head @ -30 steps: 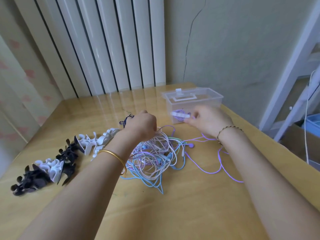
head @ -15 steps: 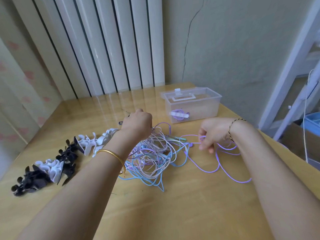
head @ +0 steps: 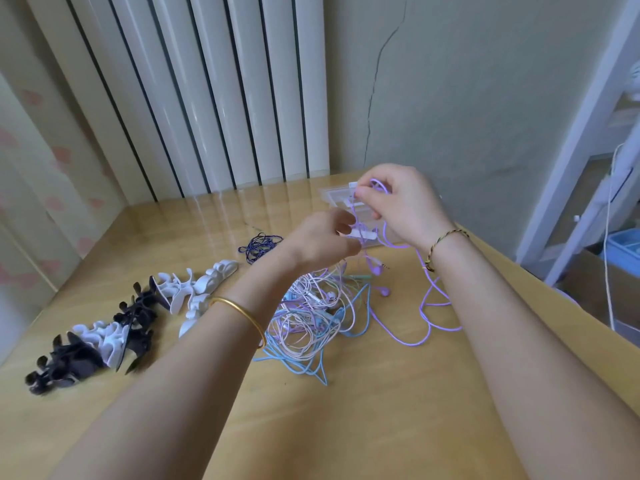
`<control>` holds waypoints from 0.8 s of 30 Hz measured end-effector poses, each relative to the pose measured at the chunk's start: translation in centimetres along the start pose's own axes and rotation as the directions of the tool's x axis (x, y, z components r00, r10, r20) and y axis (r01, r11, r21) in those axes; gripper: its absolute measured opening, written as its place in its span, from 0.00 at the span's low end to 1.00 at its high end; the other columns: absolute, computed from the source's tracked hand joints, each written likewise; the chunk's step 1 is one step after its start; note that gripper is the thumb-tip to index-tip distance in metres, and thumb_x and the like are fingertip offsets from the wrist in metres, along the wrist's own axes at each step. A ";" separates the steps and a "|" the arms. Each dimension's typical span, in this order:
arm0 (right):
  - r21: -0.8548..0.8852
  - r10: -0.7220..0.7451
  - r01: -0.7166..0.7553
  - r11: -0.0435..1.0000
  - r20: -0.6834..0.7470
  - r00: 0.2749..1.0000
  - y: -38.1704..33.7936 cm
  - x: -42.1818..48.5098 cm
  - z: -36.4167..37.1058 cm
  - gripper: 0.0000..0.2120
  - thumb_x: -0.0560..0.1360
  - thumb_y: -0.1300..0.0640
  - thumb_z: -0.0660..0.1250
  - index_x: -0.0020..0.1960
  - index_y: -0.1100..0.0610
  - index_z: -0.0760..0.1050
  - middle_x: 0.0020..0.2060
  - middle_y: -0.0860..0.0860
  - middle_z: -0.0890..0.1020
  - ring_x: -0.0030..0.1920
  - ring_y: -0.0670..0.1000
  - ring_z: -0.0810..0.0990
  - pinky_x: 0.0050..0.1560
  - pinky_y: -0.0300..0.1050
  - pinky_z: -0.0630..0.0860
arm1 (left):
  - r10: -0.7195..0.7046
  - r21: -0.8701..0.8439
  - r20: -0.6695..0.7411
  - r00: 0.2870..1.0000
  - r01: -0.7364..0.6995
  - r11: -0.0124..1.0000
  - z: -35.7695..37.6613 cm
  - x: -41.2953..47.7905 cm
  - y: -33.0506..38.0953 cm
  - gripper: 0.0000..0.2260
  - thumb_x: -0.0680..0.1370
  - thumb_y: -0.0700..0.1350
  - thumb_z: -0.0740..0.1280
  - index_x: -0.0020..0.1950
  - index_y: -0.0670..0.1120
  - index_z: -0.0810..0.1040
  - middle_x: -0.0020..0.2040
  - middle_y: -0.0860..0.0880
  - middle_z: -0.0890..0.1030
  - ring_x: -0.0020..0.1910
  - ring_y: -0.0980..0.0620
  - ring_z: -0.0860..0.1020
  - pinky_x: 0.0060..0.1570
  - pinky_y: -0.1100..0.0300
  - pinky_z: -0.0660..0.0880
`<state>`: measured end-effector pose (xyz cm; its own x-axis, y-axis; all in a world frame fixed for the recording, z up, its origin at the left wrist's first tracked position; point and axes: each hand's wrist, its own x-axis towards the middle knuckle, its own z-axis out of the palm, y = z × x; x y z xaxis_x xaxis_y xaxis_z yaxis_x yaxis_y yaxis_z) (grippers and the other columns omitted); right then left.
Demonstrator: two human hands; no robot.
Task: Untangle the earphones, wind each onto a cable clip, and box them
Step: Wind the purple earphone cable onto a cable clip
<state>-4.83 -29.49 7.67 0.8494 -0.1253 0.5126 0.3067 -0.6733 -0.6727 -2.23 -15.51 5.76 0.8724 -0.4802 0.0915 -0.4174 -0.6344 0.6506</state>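
I watch the right hand rise from the table to the upper centre of the frame, in front of the box, pinching the purple cable. The left hand leaves the tangle and pinches the same cable just below, which now hangs.

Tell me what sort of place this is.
Probably a room in a home: a wooden table set in a corner, a cracked wall behind it, and tall white ribbed panels, perhaps a radiator.
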 end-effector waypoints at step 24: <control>-0.620 0.403 -0.295 0.727 0.038 0.914 3.0 -4.6 -5.6 0.08 0.76 0.50 0.64 0.42 0.53 0.70 0.43 0.52 0.75 0.47 0.56 0.74 0.42 0.45 0.68 | 0.011 -0.519 -0.180 0.984 -0.105 0.849 0.3 0.5 4.2 0.10 0.80 0.38 0.59 0.45 0.47 0.77 0.41 0.50 0.80 0.36 0.56 0.79 0.42 0.60 0.73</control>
<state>-10.16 -35.02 6.25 0.9168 -0.3580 0.1770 -0.2933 -0.9044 -0.3099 -3.64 -18.65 8.31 0.8991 -0.3703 0.2334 -0.3139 -0.1739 0.9334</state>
